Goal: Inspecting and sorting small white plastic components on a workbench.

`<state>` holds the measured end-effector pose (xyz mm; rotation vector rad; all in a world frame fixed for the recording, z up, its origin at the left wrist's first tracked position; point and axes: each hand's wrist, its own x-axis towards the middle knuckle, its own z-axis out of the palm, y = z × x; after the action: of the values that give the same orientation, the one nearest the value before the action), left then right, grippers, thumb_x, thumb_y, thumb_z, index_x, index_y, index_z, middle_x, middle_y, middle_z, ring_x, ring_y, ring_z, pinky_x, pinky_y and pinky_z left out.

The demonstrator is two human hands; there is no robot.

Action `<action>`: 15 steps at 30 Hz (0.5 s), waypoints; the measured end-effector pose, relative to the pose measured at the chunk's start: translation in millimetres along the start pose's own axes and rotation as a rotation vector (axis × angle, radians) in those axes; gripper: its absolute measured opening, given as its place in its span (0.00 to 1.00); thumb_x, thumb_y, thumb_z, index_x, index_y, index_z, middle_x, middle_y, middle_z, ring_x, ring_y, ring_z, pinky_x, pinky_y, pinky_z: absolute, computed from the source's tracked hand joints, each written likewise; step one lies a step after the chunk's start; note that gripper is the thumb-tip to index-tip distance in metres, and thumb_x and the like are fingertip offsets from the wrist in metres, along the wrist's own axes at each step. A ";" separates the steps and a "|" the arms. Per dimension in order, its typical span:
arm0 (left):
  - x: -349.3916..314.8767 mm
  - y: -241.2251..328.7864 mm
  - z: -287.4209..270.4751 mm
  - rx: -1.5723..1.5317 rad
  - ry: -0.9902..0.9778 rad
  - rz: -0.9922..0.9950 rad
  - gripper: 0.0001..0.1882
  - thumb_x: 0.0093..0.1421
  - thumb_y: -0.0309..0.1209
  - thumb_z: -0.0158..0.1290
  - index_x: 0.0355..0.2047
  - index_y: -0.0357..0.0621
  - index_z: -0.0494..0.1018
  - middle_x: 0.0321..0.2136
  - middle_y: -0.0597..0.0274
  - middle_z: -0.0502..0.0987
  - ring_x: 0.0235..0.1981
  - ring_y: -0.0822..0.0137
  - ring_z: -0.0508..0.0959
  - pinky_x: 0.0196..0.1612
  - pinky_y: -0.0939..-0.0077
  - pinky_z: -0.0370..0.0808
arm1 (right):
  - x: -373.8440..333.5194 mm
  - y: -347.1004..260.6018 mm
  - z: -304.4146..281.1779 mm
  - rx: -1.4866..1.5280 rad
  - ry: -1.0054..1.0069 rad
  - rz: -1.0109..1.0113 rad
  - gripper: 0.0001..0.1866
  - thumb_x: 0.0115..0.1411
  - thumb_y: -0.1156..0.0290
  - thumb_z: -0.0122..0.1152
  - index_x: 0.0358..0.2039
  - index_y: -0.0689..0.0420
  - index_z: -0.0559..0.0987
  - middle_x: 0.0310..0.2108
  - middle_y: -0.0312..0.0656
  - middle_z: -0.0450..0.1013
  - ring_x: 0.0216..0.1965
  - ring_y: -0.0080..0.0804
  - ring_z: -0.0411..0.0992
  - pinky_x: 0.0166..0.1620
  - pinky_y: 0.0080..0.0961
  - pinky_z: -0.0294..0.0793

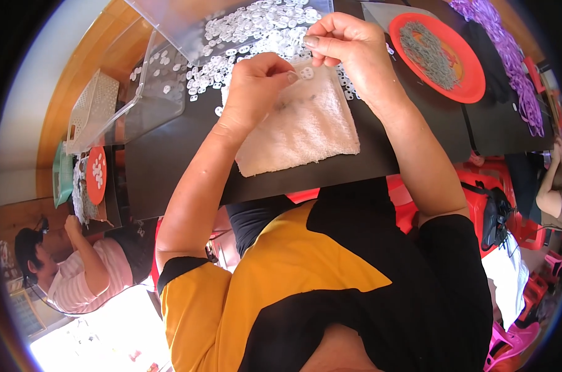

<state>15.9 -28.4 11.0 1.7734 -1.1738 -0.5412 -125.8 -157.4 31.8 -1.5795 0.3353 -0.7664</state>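
Observation:
My left hand (254, 82) and my right hand (342, 44) meet above a pale pink towel (302, 133) spread on the black table (169, 155). Between the fingertips of both hands sits a small white plastic ring piece (306, 73). Just beyond the hands lies a heap of several similar small white pieces (256, 28), partly under a clear plastic box (160, 80).
A red plate (473, 74) with grey linked pieces stands at the right, purple strands (516, 62) beyond it. A perforated beige basket (92, 108) sits at the left. Another person (76, 266) works at a neighbouring table with a small red plate (96, 175). Red stools stand at the right.

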 end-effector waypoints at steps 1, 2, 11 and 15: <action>-3.0 6.0 -3.7 -0.164 0.022 -0.149 0.05 0.56 0.25 0.59 0.32 0.38 0.78 0.23 0.70 0.75 0.21 0.81 0.70 0.20 0.84 0.65 | -0.4 1.4 0.4 0.001 -0.017 -0.002 0.04 0.58 0.75 0.61 0.32 0.61 0.79 0.26 0.33 0.75 0.26 0.17 0.71 0.31 0.15 0.65; -6.3 12.9 -6.5 -0.261 0.049 -0.205 0.05 0.56 0.25 0.59 0.33 0.36 0.78 0.21 0.68 0.75 0.18 0.81 0.69 0.17 0.86 0.62 | -0.8 3.0 1.5 0.001 -0.033 -0.005 0.03 0.58 0.75 0.61 0.32 0.61 0.79 0.26 0.33 0.74 0.26 0.17 0.71 0.31 0.15 0.65; -22.7 14.5 -6.5 -0.427 0.106 -0.078 0.21 0.52 0.17 0.60 0.47 0.33 0.71 0.26 0.65 0.76 0.19 0.78 0.72 0.17 0.87 0.64 | -8.4 19.8 25.0 -0.219 -0.067 -0.262 0.04 0.54 0.81 0.60 0.32 0.62 0.76 0.26 0.37 0.75 0.28 0.22 0.73 0.35 0.21 0.73; -22.7 8.4 -2.3 -0.430 0.113 0.017 0.23 0.49 0.16 0.59 0.47 0.35 0.70 0.25 0.66 0.76 0.25 0.80 0.74 0.27 0.86 0.73 | -9.3 24.4 31.7 -0.297 -0.086 -0.362 0.07 0.53 0.84 0.56 0.33 0.61 0.75 0.26 0.41 0.76 0.29 0.29 0.75 0.34 0.23 0.74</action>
<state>3.3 -8.4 16.6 1.4048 -0.9126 -0.6231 -106.9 -131.6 6.0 -1.9795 0.1020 -0.9537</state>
